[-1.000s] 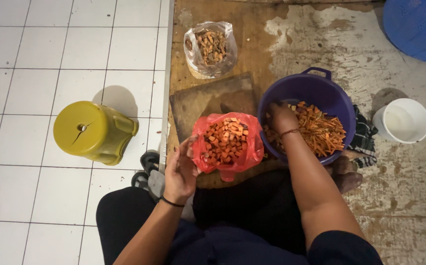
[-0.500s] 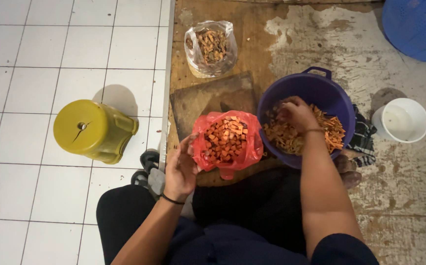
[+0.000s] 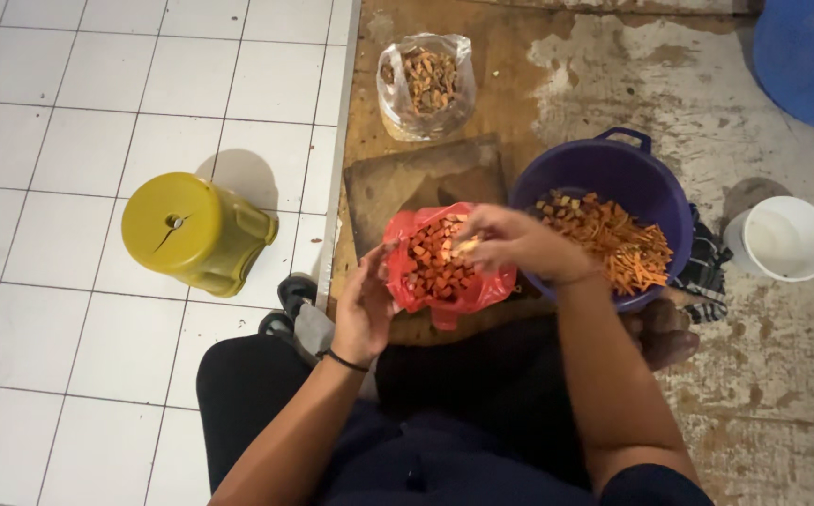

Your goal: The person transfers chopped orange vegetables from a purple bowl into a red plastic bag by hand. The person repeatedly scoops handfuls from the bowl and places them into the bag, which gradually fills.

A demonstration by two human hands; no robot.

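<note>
Left hand: the left hand (image 3: 365,305) grips the near-left rim of the red bag (image 3: 444,267), fingers curled on the plastic.
Right hand: the right hand (image 3: 510,242) hovers over the bag's open mouth, fingers pinched together on a few pale pieces.
Red bag: it sits on the wooden board (image 3: 421,178), full of orange cubes, just beside the purple basin (image 3: 618,173).
Basin: it holds orange strips and cubes.
Edges: the board lies near the step where the white tile floor (image 3: 60,103) begins.
Open room: bare tiles lie around the yellow stool (image 3: 196,230); the clear bag (image 3: 425,84) and the white bowl (image 3: 786,239) stand well apart.
</note>
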